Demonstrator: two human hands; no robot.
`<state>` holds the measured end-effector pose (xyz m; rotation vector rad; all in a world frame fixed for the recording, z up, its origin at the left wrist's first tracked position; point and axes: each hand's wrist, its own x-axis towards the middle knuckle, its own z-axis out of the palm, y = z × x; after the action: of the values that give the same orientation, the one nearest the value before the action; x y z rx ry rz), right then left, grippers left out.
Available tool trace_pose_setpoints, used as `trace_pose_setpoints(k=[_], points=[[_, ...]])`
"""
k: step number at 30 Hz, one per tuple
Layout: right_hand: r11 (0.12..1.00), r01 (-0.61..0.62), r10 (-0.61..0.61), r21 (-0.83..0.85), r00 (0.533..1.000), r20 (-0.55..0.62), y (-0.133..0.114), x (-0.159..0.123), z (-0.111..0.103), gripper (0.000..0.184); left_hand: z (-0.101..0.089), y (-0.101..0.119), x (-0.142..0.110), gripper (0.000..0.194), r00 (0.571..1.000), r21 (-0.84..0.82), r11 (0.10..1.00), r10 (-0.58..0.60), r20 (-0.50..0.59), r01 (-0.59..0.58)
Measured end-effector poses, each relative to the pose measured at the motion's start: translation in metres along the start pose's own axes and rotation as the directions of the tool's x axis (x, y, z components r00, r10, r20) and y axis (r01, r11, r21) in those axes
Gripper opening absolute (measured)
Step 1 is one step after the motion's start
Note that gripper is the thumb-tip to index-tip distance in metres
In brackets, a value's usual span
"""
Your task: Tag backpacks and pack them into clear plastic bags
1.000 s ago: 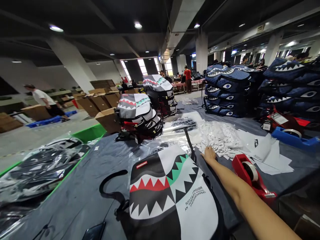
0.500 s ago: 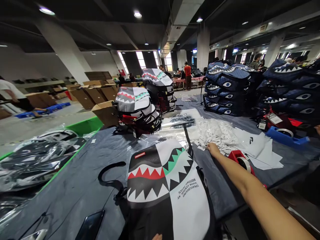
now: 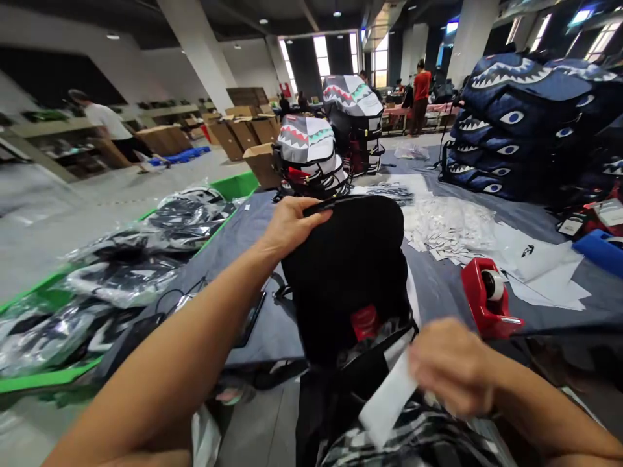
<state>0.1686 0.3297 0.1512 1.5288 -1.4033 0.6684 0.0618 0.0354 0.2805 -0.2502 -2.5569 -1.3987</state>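
Black backpack (image 3: pixel 345 272) stood nearly upright at the near edge of the table, its dark back panel toward the camera and a small red label (image 3: pixel 365 322) on it. The left hand (image 3: pixel 292 227) was clamped on a black strap (image 3: pixel 324 205) along the bag's top. The right hand (image 3: pixel 452 366) was blurred beside a white slip (image 3: pixel 387 399) low on the bag; whether its fingers pinched the slip, I cannot tell. Past the bag, on the grey table cover (image 3: pixel 243 259), lay a red tape dispenser (image 3: pixel 489 298) and loose white tags (image 3: pixel 448 227). Stacked grey shark backpacks (image 3: pixel 309 155) and navy shark backpacks (image 3: pixel 516 123) stood beyond, with a co-worker in a red shirt (image 3: pixel 421 91) farther off.
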Motion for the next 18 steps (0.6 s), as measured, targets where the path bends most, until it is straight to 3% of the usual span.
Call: trace_pose_setpoints(k=[1,2,3,6,9,11,12,13,14,15,17,18], points=[[0.986,0.157,-0.158,0.049,0.987,0.025,-0.011,0.009,0.012,0.01,0.003,0.0,-0.002,0.039,0.998,-0.028,0.999,0.022,0.063,-0.021],[0.968,0.236,-0.24,0.08,0.97,0.042,-0.014,0.016,0.025,0.012,0.005,0.0,-0.005,0.042,0.993,-0.045,0.998,0.04,0.11,-0.035],[0.968,0.237,-0.242,0.084,0.969,0.055,-0.01,0.02,0.038,0.014,0.006,0.0,-0.01,0.044,0.99,-0.055,0.998,0.049,0.135,-0.042],[0.998,0.063,-0.062,-0.005,0.987,0.149,0.023,0.023,0.061,0.019,0.007,0.001,-0.023,0.048,0.993,-0.069,0.997,0.041,0.107,-0.034],[0.997,-0.031,0.046,-0.069,0.972,0.23,0.051,0.019,0.056,0.021,0.003,0.001,-0.031,0.047,0.994,-0.069,0.997,0.038,0.101,-0.031],[0.992,-0.084,0.098,-0.09,0.981,0.168,0.061,0.017,0.043,0.022,-0.002,-0.001,-0.033,0.046,0.993,-0.053,0.998,0.042,0.111,-0.036],[0.977,-0.172,0.183,-0.128,0.98,0.078,0.067,0.015,0.037,0.024,-0.005,-0.003,-0.035,0.045,0.992,-0.037,0.998,0.046,0.115,-0.042],[0.936,-0.31,0.31,-0.168,0.95,-0.029,0.072,0.013,0.032,0.027,-0.007,-0.004,-0.037,0.044,0.991,-0.011,0.998,0.056,0.121,-0.055],[0.863,-0.472,0.454,-0.181,0.881,-0.135,0.079,0.011,0.029,0.031,-0.009,-0.007,-0.04,0.043,0.989,0.027,0.997,0.075,0.124,-0.079],[0.766,-0.624,0.592,-0.154,0.779,-0.209,0.087,0.009,0.028,0.037,-0.009,-0.009,-0.045,0.042,0.988,0.085,0.989,0.107,0.115,-0.117],[0.583,-0.812,0.795,-0.011,0.574,-0.195,0.102,0.007,0.034,0.054,-0.003,-0.013,-0.06,0.037,0.973,0.284,0.932,0.23,0.012,-0.224],[0.514,-0.855,0.855,0.074,0.503,-0.126,0.108,0.007,0.04,0.059,0.005,-0.016,-0.07,0.032,0.938,0.412,0.865,0.34,-0.064,-0.286]])
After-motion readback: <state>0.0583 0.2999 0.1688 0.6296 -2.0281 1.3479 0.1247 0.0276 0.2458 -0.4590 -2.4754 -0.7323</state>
